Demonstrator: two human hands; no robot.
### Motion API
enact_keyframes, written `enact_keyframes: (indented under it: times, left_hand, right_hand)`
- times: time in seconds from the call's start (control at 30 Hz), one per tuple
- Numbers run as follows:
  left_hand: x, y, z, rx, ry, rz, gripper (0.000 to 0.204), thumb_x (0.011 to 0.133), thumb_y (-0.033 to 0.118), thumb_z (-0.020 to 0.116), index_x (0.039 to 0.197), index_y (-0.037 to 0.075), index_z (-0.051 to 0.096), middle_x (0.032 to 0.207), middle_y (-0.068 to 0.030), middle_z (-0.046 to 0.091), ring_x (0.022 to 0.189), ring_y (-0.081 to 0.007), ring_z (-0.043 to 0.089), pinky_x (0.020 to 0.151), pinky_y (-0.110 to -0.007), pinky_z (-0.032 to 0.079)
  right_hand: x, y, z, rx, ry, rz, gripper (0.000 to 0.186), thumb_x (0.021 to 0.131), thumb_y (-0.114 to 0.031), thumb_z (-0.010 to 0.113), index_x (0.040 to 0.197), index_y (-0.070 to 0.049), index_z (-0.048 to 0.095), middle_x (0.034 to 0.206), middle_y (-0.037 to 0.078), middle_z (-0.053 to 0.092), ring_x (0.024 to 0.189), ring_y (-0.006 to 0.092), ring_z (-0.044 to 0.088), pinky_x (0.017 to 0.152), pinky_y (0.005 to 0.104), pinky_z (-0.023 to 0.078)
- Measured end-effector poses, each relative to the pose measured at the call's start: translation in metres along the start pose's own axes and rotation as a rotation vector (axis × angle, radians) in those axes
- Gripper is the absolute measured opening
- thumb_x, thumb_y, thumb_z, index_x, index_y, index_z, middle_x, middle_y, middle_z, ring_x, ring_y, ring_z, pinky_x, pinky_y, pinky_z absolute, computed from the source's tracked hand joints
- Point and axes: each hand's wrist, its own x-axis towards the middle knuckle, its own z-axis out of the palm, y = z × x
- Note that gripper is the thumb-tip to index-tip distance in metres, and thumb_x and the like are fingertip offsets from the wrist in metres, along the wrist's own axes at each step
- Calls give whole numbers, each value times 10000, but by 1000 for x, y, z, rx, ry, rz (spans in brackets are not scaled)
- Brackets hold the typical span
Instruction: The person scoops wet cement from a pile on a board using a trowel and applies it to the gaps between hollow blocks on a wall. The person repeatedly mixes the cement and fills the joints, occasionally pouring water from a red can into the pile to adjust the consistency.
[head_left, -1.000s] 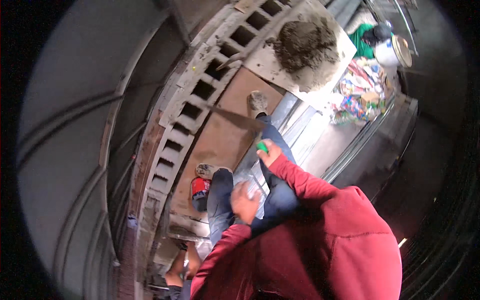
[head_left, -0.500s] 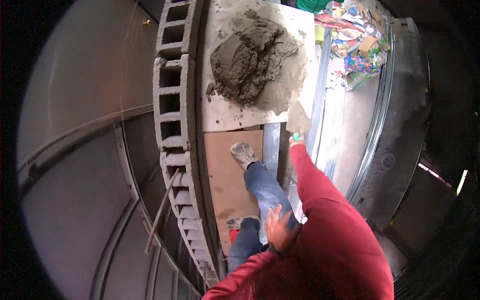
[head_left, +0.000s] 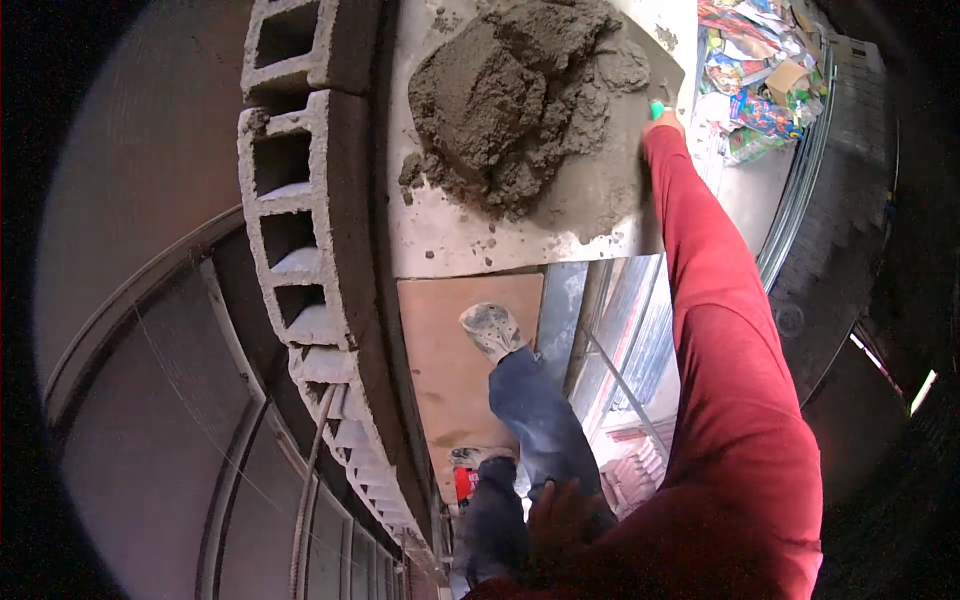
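My right hand (head_left: 668,122) reaches out to the upper right of a white board (head_left: 440,240), gripping a trowel (head_left: 656,109) by its green handle; the blade is beside a large mound of wet grey mortar (head_left: 500,120) with a smeared patch around it. Low in the view, my left hand (head_left: 555,518) is in shadow by my thigh, its fingers apart and holding nothing that I can see.
Hollow concrete blocks (head_left: 285,240) run along the left, with a rebar rod (head_left: 315,450) standing out. My feet are on a brown board (head_left: 450,370) beside a red container (head_left: 466,485). Long metal sections (head_left: 800,200) and piled colourful rubbish (head_left: 760,90) lie to the right.
My view has swung round toward the mortar. My right hand has stretched forward with the trowel, from beside my leg onto the white board. My left hand has dropped lower in view.
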Motion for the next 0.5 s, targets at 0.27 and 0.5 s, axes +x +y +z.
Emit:
enact_keyframes:
  times: [0.27, 0.5]
  left_hand:
    - [5, 15, -9, -57, -113, -24, 400, 766, 480, 583, 1103, 273, 643, 1316, -36, 495, 1115, -388, 503, 858, -486, 425]
    - [-1, 0, 6, -480, -157, -306, 382, 739, 415, 635, 1070, 228, 675, 1299, -65, 512, 1103, -384, 509, 859, -440, 416]
  right_hand:
    - [-158, 73, 3, -24, -194, -200, 382, 778, -205, 600, 1102, -30, 498, 961, 264, 610, 915, 437, 583, 796, 477, 472]
    - [-198, 178, 37, 463, -417, 177, 374, 757, -243, 633, 1037, -6, 558, 865, 200, 621, 778, 352, 605, 715, 420, 483]
